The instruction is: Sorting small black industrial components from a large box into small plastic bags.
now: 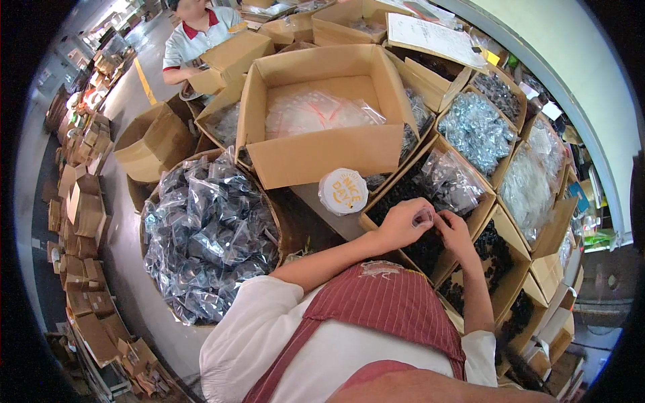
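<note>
My left hand (402, 225) is curled around what looks like a small transparent plastic bag (422, 217), its opening showing between thumb and fingers. Close against it, my right hand (457, 236) has its fingertips pinched together at the bag's edge; whatever they hold is hidden. Both hands hover over cardboard compartments of small black parts (424, 250). Just beyond them lie filled transparent bags (451, 183). In front, a large open carton (322, 158) contains flat transparent bags with red strips (319, 114). A round white lid-like disc (342, 192) rests by that carton.
At left stands a wide container heaped with bagged dark parts (208, 242). Boxes of silvery bagged parts (476, 133) and transparent bags (531, 185) are at right. A paper sheet (437, 39) lies at the back. Another person (201, 43) works at far left, near stacked cartons (87, 208).
</note>
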Action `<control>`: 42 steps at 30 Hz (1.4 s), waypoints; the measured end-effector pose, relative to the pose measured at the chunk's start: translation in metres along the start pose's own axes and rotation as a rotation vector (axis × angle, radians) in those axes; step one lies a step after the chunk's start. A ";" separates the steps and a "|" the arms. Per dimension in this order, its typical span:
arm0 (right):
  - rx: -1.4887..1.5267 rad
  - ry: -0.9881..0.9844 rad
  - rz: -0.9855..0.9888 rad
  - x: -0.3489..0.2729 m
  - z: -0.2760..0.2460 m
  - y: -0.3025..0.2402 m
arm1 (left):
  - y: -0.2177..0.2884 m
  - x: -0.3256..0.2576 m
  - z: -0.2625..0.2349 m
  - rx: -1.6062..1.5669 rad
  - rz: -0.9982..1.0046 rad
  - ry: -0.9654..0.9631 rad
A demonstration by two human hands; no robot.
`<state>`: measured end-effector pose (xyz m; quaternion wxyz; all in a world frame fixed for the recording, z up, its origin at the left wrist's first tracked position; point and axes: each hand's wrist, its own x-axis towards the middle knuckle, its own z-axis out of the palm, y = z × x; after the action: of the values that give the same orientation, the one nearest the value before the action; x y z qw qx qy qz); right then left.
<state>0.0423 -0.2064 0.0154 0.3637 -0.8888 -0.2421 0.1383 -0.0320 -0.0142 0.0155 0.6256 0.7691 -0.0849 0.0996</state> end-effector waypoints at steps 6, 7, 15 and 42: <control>1.378 -0.305 0.605 -0.013 -0.012 -0.016 | -0.007 -0.002 0.000 -0.116 -0.064 0.081; 1.525 -0.292 0.637 -0.014 -0.009 -0.009 | -0.006 -0.002 0.000 -0.117 -0.065 0.079; 1.725 -0.310 0.799 -0.025 0.011 0.002 | -0.008 0.001 -0.003 -0.128 -0.042 0.105; 2.055 0.036 0.163 -0.042 -0.030 -0.051 | -0.009 0.006 -0.005 -0.182 -0.101 0.146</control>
<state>0.0031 -0.2144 0.0753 0.9411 -0.1643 0.0593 0.2896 -0.0244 -0.0074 0.0096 0.7016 0.7031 -0.0090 0.1153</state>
